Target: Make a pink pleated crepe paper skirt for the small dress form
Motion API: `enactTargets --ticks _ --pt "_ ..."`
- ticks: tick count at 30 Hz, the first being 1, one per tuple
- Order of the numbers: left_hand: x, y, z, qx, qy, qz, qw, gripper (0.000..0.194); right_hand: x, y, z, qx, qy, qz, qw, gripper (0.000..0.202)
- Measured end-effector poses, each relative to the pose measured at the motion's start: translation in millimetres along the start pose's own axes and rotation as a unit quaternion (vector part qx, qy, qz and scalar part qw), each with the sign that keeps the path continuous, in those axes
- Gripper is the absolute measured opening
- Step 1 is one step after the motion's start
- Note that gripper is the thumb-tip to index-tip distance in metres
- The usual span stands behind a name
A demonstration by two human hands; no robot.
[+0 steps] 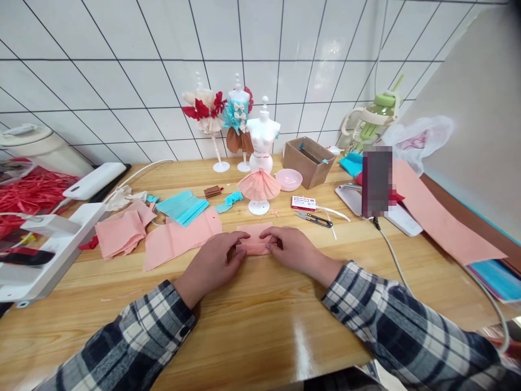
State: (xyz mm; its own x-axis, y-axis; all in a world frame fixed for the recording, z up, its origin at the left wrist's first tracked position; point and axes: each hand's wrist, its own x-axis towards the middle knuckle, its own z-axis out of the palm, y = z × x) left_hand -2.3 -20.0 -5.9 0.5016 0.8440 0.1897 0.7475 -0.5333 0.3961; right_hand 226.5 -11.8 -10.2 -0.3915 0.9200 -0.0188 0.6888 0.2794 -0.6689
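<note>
A small piece of pink crepe paper [255, 234] lies on the wooden table, its near edge folded over in a strip. My left hand [216, 258] pinches the left end of the fold between thumb and fingers. At the right end, my right hand [293, 247] grips the same fold in a similar pinch. Just beyond stands a small white mannequin [264, 133] wearing a pleated pink paper skirt [259, 184] low on its stand. Thread snips [313, 219] lie to the right, beside a small red-and-white box [303, 203].
Pink sheets [183, 239] and a blue sheet [183, 206] lie to the left, near a power strip [52, 250]. Two dressed mannequins [209, 117], a pink bowl [288, 179] and a cardboard box [309, 160] stand behind. On the right are a phone [376, 182], a cable and a bottle [372, 122].
</note>
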Motion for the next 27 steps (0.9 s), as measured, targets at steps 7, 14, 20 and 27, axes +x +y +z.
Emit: enactTargets --ticks 7,14,20,27 --pt "2.3 9.2 -4.2 0.126 0.036 0.186 0.974 0.016 3.0 -8.6 -2.9 -0.053 -0.007 0.003 0.999 0.030" --pt "2.1 6.3 -0.5 0.091 0.004 0.126 0.988 0.030 1.7 -3.5 2.0 -0.027 0.023 0.010 0.999 0.027" --pt "4.8 7.4 -0.3 0.188 0.016 0.164 0.968 0.021 2.1 -3.4 6.9 -0.052 0.044 0.033 0.997 0.025" --pt "12.9 8.1 2.2 0.212 0.006 0.174 0.962 0.022 2.0 -7.6 6.3 -0.090 0.066 0.009 0.994 0.021"
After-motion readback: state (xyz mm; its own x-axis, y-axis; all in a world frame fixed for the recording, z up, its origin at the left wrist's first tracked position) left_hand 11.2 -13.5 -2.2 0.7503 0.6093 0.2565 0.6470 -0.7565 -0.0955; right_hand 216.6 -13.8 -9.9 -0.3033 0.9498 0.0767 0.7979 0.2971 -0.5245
